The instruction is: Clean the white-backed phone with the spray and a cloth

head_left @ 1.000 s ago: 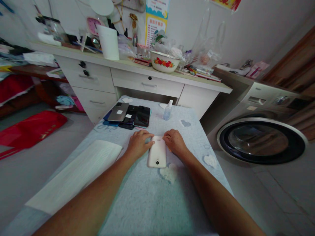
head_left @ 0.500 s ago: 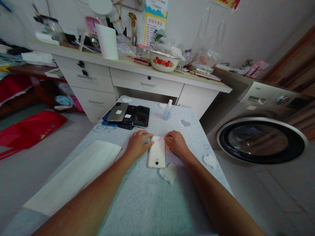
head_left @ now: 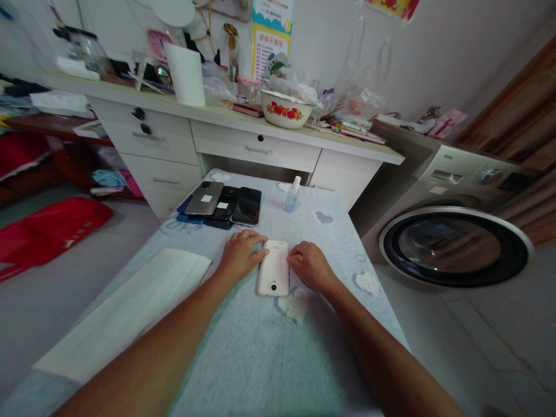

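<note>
A white smartphone (head_left: 273, 269) lies back up on the cloth-covered table, its camera end toward me. With thumb and fingers, my left hand (head_left: 240, 255) grips its far left corner. My right hand (head_left: 309, 263) is closed at the phone's right edge, fingertips touching its side. The small orange cloth that showed under these fingers earlier is now hidden by the hand. Beyond my left hand lies a pile of several phones (head_left: 221, 204), some with white stickers. A clear spray bottle (head_left: 292, 197) stands upright past the phone.
A long white sheet (head_left: 130, 313) lies on the left of the table (head_left: 269, 370). Behind stands a drawer desk (head_left: 256, 142) bearing a floral enamel bowl (head_left: 286, 110) and a white cylinder (head_left: 185, 75). A washing machine (head_left: 456, 231) is at right, a red bag (head_left: 56, 234) on the left floor.
My right fingers have shifted toward me along the phone's right edge, and the orange cloth has gone out of sight beneath them. My left hand keeps its grip. The view has shifted slightly.
</note>
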Available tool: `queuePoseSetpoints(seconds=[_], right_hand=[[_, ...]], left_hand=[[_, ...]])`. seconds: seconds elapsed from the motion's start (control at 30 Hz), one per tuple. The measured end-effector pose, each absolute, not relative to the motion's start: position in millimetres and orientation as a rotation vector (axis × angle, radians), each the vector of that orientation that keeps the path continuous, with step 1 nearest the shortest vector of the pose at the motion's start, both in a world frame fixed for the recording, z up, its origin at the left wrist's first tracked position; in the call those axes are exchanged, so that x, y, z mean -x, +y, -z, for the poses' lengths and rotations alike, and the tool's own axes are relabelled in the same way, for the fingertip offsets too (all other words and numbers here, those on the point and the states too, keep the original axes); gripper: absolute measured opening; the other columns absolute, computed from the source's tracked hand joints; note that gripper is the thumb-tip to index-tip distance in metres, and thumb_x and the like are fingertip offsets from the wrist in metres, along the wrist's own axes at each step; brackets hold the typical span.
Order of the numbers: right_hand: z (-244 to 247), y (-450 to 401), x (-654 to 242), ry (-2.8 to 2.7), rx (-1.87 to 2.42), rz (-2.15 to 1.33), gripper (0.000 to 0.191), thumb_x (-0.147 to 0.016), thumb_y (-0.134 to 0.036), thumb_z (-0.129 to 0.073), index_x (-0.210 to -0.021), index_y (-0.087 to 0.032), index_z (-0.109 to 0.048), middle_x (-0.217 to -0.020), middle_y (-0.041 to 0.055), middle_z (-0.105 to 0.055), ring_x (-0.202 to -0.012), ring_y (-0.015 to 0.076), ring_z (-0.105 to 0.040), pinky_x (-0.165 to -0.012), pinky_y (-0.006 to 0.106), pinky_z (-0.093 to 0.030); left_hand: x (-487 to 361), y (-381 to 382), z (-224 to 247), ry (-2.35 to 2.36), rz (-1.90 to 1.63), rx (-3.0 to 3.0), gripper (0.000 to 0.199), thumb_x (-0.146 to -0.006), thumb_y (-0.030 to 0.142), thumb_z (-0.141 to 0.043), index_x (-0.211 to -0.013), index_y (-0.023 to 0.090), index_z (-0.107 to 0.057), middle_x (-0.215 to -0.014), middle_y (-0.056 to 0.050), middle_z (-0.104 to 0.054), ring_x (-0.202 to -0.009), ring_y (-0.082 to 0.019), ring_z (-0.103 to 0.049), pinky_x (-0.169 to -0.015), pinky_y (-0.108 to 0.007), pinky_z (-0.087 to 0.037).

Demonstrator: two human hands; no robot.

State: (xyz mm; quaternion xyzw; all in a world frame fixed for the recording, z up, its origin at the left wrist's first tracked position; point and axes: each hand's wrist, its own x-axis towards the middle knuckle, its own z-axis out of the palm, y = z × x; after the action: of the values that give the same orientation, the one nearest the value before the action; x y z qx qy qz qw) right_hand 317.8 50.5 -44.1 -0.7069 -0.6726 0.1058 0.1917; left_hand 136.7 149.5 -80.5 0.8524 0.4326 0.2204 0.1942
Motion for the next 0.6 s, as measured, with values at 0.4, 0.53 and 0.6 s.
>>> queuePoseSetpoints(seconds=[0.4, 0.53, 0.6], right_hand=[[36, 31, -312, -2.068, 1.928, -0.384, 0.016, -0.079, -0.013, -0.055, -0.075, -0.016, -0.070, -0.077, 0.0050, -0.065, -0.078, 0.0160, -0.054, -0.073, 0.026, -0.037], [32, 25, -315, -2.135, 1.810, -0.512, 0.013, -0.077, -0.012, -0.057, -0.074, -0.016, -0.070, -0.078, 0.0037, -0.065, -0.077, 0.0153, -0.055, -0.073, 0.025, -0.038], [31, 23, -317, -2.171, 1.717, -0.604, 0.012, -0.076, -0.012, -0.059, -0.073, -0.017, -0.069, -0.076, 0.0026, -0.065, -0.077, 0.0149, -0.055, -0.074, 0.024, -0.039]], left_hand=[[-137, 149, 78, 1.211, -0.615, -2.387, 0.029, -0.079, 0.035, -0.062, -0.107, 0.027, -0.068, -0.115, -0.004, -0.062, -0.107, -0.024, -0.053, -0.096, -0.041, -0.039], [-137, 149, 78, 1.200, -0.623, -2.396, 0.029, -0.079, 0.033, -0.063, -0.107, 0.025, -0.067, -0.114, -0.005, -0.062, -0.107, -0.025, -0.054, -0.095, -0.040, -0.040], [-137, 149, 77, 1.202, -0.635, -2.411, 0.030, -0.079, 0.032, -0.064, -0.108, 0.023, -0.067, -0.113, -0.007, -0.062, -0.106, -0.025, -0.054, -0.094, -0.040, -0.041]])
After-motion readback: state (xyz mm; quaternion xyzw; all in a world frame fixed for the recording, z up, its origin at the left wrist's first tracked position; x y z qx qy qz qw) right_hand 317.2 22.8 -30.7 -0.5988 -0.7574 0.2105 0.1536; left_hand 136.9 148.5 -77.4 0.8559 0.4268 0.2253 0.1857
